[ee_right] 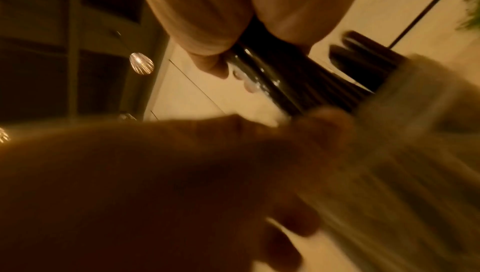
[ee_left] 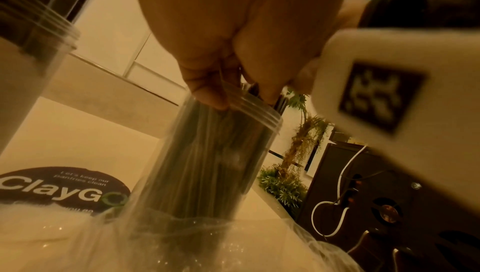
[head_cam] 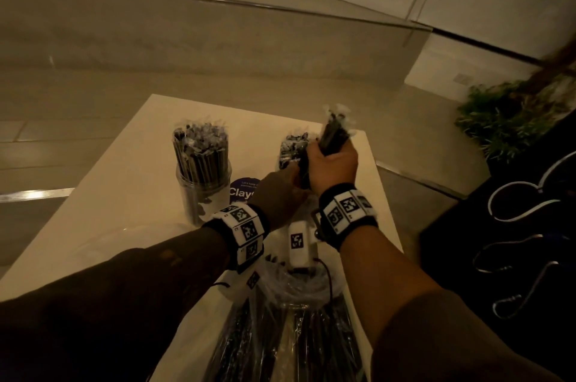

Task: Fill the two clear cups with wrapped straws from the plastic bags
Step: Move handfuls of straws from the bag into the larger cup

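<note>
Two clear cups stand on the white table (head_cam: 131,163). The left cup (head_cam: 203,172) is packed with black wrapped straws. My left hand (head_cam: 282,191) pinches the rim of the right cup (ee_left: 215,163), thumb outside and fingers (ee_left: 207,91) over the edge; this cup (head_cam: 291,147) also holds straws. Just above it my right hand (head_cam: 333,163) grips a bundle of wrapped straws (head_cam: 335,129), held upright with the lower ends at the cup's mouth. In the right wrist view, blurred, the bundle (ee_right: 275,79) runs from my right hand (ee_right: 228,19) down toward the cup (ee_right: 420,153).
An opened plastic bag (head_cam: 290,335) of black straws lies at the table's near edge, its crumpled mouth (ee_left: 182,245) by the right cup's base. A round purple ClayGo sticker (head_cam: 244,190) lies between the cups. A plant (head_cam: 498,119) and a dark bag (head_cam: 514,241) are to the right.
</note>
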The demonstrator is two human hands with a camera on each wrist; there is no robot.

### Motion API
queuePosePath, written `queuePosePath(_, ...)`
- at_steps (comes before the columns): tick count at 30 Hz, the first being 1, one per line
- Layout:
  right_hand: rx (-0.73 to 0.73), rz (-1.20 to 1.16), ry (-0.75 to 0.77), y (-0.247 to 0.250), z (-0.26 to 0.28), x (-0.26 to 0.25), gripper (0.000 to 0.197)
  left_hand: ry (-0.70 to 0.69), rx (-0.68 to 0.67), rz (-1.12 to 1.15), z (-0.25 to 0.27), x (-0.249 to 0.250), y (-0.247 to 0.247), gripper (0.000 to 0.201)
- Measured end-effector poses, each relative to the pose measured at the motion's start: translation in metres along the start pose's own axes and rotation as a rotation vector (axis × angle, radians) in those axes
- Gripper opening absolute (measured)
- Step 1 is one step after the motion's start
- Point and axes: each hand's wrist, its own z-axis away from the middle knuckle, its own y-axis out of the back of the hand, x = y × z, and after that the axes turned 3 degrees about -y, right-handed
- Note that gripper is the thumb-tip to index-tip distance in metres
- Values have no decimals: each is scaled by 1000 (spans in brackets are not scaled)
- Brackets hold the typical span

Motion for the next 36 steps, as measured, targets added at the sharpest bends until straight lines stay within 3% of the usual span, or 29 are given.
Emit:
queuePosePath(4,-55,167,-91,-4,6,21,52,-74,20,-80,-3,-4,0,37)
queuePosePath(8,-206,265,-119,8,1,2,55,-76,70,-76,-4,-3,-2,37)
queuePosePath(10,-227,431,-35,22,1,-15,49,-74,78,-96,-4,-3,-5,36)
queuePosePath(13,-115,661,146,43,6,-48,43,-33,81,-143,-6,-7,-8,34)
queuePosePath(16,-43,745,367,40,1,-62,62,-23,77,-146,-9,-10,-8,34)
queuePosePath(18,-204,858,443,21,-9,-48,62,-48,66,-113,-8,-10,-7,34)
queuePosePath(21,-404,1039,380,-1,-23,-6,54,-137,80,-112,-5,-10,-7,28)
queuePosePath(27,-417,902,346,0,-21,10,56,-206,156,-139,-2,-18,-8,31)
queuePosePath(29,-299,747,421,12,-10,-3,55,-186,164,-128,0,-18,-8,26)
queuePosePath(30,-195,656,484,20,-1,-10,47,-174,164,-121,0,-18,-8,22)
queuePosePath(32,-50,498,572,37,25,-18,14,-179,168,-111,1,-17,-8,14)
queuePosePath(34,-161,566,434,47,44,-9,20,-210,193,-106,3,-17,-10,12)
queuePosePath(36,-474,886,163,46,53,16,20,-203,264,-90,8,-15,-10,13)
